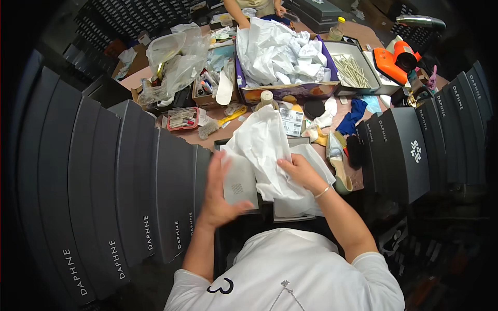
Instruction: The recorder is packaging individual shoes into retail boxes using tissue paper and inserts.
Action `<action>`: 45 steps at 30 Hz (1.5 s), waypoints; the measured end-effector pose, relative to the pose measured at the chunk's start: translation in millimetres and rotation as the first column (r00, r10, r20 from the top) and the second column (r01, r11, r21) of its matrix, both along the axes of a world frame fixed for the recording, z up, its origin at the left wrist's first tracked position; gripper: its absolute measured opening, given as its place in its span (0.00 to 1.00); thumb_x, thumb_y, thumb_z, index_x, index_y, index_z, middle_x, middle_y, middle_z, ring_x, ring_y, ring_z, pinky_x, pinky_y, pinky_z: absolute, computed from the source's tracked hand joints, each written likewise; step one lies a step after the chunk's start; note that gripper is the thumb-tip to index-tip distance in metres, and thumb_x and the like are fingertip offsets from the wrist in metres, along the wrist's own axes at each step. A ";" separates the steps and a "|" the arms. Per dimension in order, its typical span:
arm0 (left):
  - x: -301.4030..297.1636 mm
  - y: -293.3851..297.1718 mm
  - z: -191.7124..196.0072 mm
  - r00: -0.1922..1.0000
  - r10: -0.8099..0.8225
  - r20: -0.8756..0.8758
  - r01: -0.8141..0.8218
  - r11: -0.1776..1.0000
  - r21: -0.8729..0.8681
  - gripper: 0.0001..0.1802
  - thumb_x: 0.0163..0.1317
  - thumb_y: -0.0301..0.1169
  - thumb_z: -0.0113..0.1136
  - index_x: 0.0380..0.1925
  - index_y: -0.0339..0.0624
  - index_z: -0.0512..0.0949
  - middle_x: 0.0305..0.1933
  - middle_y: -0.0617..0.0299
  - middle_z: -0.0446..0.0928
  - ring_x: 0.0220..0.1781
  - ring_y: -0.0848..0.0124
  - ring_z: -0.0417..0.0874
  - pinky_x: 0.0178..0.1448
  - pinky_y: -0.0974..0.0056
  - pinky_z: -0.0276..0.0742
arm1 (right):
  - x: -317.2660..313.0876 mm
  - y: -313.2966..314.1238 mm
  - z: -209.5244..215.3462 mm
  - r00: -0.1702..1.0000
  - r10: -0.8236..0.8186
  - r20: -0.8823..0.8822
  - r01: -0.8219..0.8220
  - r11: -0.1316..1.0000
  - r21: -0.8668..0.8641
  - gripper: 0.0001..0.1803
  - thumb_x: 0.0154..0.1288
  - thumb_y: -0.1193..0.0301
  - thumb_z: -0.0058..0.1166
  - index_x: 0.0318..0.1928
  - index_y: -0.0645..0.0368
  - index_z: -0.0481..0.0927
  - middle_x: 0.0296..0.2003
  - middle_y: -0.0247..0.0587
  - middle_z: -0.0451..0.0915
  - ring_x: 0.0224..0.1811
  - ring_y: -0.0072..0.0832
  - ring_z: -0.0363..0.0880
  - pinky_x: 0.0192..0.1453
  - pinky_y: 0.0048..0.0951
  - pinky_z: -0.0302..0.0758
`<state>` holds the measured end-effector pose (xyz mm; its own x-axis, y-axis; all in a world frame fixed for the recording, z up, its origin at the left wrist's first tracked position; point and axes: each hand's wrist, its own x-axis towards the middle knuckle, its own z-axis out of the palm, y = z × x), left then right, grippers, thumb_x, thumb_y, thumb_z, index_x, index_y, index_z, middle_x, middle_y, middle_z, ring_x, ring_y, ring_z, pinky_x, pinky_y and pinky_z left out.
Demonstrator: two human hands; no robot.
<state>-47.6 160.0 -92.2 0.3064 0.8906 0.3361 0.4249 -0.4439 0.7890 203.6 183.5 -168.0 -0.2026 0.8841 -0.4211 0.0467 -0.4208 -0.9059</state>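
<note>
My right hand (301,173) pinches a large crumpled sheet of white tissue paper (262,147) at its right side, thumb on top. Over the left side, my left hand (218,194) has its fingers spread and holds nothing; it is slightly smeared by motion. Beside it lies a flat, pale, cloudy pouch or sheet (239,179) with a small printed patch. Beneath the paper shows the pale rim of an open box (295,216); its contents are hidden. More white paper (315,158) spreads out behind my right wrist.
Tall stacks of dark shoe boxes (137,176) (397,150) flank both sides. Ahead stand a purple carton (288,93) of crumpled paper, a tray of sticks (353,71), an orange tool (391,65) and a yellow-handled brush (231,116). A pale shoe (340,168) lies right. Another person's hand (244,23) is at the far side.
</note>
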 end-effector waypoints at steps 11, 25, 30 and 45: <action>23.4 -13.1 -124.5 0.696 0.566 0.441 -0.175 0.730 -0.661 0.06 0.67 0.25 0.51 0.41 0.37 0.75 0.43 0.63 0.77 0.44 0.77 0.76 0.50 0.71 0.71 | 74.6 -30.2 27.0 0.846 -0.409 0.342 0.232 0.860 0.455 0.25 0.59 0.66 0.62 0.55 0.63 0.73 0.48 0.45 0.77 0.43 0.33 0.79 0.46 0.32 0.77; 30.1 43.9 -66.0 0.940 0.318 -0.124 -0.316 0.948 0.036 0.10 0.53 0.22 0.59 0.37 0.36 0.80 0.37 0.53 0.76 0.41 0.54 0.77 0.47 0.58 0.73 | 167.9 -132.0 38.7 0.903 -0.366 0.224 0.300 0.912 0.281 0.23 0.50 0.70 0.62 0.48 0.70 0.80 0.57 0.50 0.74 0.56 0.33 0.74 0.59 0.31 0.71; 42.3 44.4 -56.2 0.959 0.273 -0.073 -0.277 0.959 -0.056 0.13 0.53 0.21 0.58 0.39 0.37 0.82 0.35 0.53 0.76 0.38 0.58 0.78 0.44 0.60 0.74 | 141.4 -133.3 125.0 0.948 0.002 -0.318 0.029 0.995 0.093 0.24 0.45 0.65 0.64 0.38 0.75 0.83 0.50 0.59 0.77 0.49 0.40 0.79 0.58 0.34 0.71; -5.9 -11.6 -88.7 0.950 0.259 -0.177 -0.295 0.929 -0.224 0.12 0.56 0.23 0.57 0.43 0.37 0.78 0.32 0.54 0.79 0.32 0.63 0.81 0.37 0.62 0.76 | 51.7 -124.4 0.1 0.465 -0.548 -0.695 0.191 0.829 -0.526 0.33 0.69 0.48 0.43 0.58 0.66 0.68 0.45 0.52 0.78 0.36 0.44 0.83 0.25 0.22 0.82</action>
<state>-53.5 148.5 -180.9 0.0644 0.9955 0.0690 0.6181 -0.0940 0.7804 255.3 59.1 -167.9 -0.2895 0.7970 -0.5301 -0.8418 -0.4756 -0.2552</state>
